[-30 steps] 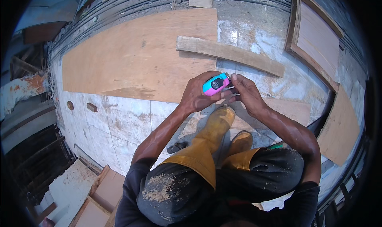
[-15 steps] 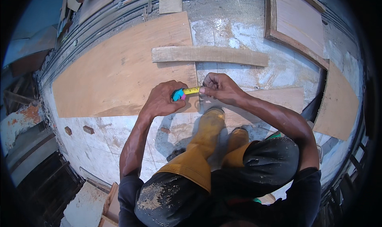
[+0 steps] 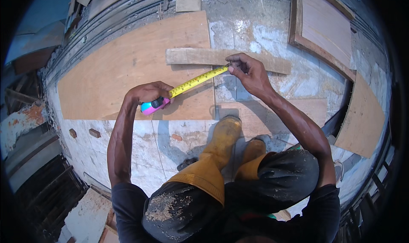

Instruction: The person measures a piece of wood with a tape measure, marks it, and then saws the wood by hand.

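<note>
Yellow tape (image 3: pixel 199 79), over edge of plywood (image 3: pixel 128 74)

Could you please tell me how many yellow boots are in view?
2. The left boot is set forward, lower in the picture than the tape measure; the right boot stands beside it, further back and partly hidden. No other boots show.

Tape case (image 3: pixel 149 109) pt. hid. by L hand (image 3: pixel 147 92); framed panel (image 3: pixel 326 25) cut off @ top.
</note>
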A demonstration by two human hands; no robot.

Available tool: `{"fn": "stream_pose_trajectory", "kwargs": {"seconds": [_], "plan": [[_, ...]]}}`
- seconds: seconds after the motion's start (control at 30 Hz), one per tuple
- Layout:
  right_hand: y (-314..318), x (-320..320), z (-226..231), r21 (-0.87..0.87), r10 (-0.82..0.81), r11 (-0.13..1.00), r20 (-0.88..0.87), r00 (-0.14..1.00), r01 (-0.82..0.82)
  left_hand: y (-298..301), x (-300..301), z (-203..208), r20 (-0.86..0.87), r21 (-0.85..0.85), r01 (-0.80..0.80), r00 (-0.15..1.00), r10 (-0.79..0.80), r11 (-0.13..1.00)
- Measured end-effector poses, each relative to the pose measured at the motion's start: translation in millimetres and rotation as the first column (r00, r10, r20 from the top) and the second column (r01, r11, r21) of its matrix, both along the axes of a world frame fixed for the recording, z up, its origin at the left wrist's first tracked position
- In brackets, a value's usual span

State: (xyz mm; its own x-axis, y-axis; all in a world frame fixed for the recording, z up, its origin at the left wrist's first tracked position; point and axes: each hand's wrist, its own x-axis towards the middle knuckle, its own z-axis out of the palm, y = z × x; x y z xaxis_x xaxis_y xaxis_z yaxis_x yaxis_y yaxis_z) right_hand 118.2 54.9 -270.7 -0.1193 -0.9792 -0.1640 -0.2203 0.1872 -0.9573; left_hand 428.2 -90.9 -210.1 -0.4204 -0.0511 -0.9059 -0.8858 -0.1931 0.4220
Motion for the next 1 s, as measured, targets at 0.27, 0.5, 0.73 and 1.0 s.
{"fn": "stream_pose_trajectory", "kwargs": {"seconds": [0.27,0.5,0.73,1.0], "plan": [[-3,-17,14,-0.466,0.106,0.816,-0.46,0.881,-0.341,6,2,-13,-0.06,0.118,-0.058,0.996,0.065,0.991],[2,-30,38,-0.107,0.304,0.614,-0.882,0.359,-0.782,56,22,-41,-0.249,0.563,-0.07,0.936,0.25,0.823],[-5,-25,21,-0.044,0.278,0.694,-0.905,0.322,-0.719,38,11,20,-0.015,-0.202,0.173,0.984,-0.18,0.964],[-24,21,-34,-0.278,-0.073,0.941,-0.725,0.685,-0.194,-44,11,39,0.189,-0.664,0.311,0.95,-0.249,0.681]]}}
